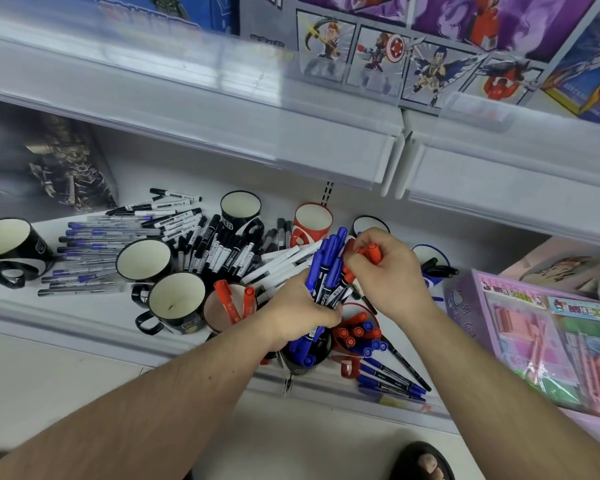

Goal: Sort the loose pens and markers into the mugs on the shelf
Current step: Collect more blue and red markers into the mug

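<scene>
My left hand (303,308) clenches a fanned bundle of blue-capped markers (328,268) upright over the black ceramic mug (305,358) at the shelf's front, so my right hand (383,271) can pinch out red-capped markers (373,252), presumably strays.

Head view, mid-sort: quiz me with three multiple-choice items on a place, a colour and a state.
1. Where is the red ceramic mug with nothing showing inside?
A. back of the white shelf
B. floor
C. pink box

2. What colour are the capped markers bundled in the left hand?
A. green
B. blue
C. yellow

3. What is the right hand doing?
A. hanging idle
B. pressing flat
C. pinching a red-capped marker

Answers: 1 A, it stands behind the marker pile; 2 B, blue caps fan above the fist; 3 C, the fingers curl round it.
</scene>
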`<state>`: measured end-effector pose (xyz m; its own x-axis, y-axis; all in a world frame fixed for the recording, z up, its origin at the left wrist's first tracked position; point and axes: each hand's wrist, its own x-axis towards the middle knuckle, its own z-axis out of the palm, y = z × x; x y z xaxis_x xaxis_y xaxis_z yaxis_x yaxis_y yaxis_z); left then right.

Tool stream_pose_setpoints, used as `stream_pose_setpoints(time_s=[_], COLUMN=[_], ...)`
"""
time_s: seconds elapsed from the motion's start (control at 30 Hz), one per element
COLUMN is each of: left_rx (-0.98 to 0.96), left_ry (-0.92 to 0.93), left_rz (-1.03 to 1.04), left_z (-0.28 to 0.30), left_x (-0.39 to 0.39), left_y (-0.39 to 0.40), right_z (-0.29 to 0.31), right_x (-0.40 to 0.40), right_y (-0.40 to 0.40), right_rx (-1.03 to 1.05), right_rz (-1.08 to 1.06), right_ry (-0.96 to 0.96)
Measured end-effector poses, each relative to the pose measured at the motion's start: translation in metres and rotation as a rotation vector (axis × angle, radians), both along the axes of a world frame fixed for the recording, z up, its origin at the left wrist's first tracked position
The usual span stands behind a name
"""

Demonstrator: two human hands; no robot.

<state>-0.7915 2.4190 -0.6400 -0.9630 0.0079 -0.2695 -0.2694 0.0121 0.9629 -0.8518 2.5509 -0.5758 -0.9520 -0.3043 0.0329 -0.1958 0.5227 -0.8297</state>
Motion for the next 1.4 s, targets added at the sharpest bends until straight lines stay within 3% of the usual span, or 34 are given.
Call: stream_pose_setpoints(time_s=[0.13, 0.3, 0.57, 0.83, 1.0, 1.3, 1.4], left_rx=[-0.066, -0.199, -0.169, -0.195, -0.313, -0.517, -0.514], left_ry=[0.051, 0.091, -0.077, -0.100, -0.012, -0.049, -0.095], left_rz=[0.072, 0.079, -0.067, -0.051, -0.047, -0.053, -0.030], left_z=[-0.003, -0.001, -0.004, -0.004, 0.006, 0.029, 0.035], left_x=[-0.002, 0.001, 0.005, 0.004, 0.003, 0.000, 0.002], left_y=[0.001, -0.002, -0.014, -0.014, -0.005, -0.061, -0.079], right_z=[-0.003, 0.003, -0.001, 0.009, 0.008, -0.002, -0.006], right_x=[0.002, -0.004, 0.004, -0.005, -0.009, -0.001, 0.002], right_y=[-0.003, -0.001, 0.009, 0.027, 0.027, 0.031, 0.037], right_rx=[0.004, 0.047, 0.026, -0.189, -0.236, -0.319, -0.250], right_rz=[-0.060, 0.047, 0.110, -0.165, -0.201, -0.255, -0.219], right_ry=[0.085, -0.062, -0.093, -0.117, -0.154, -0.043, 0.069])
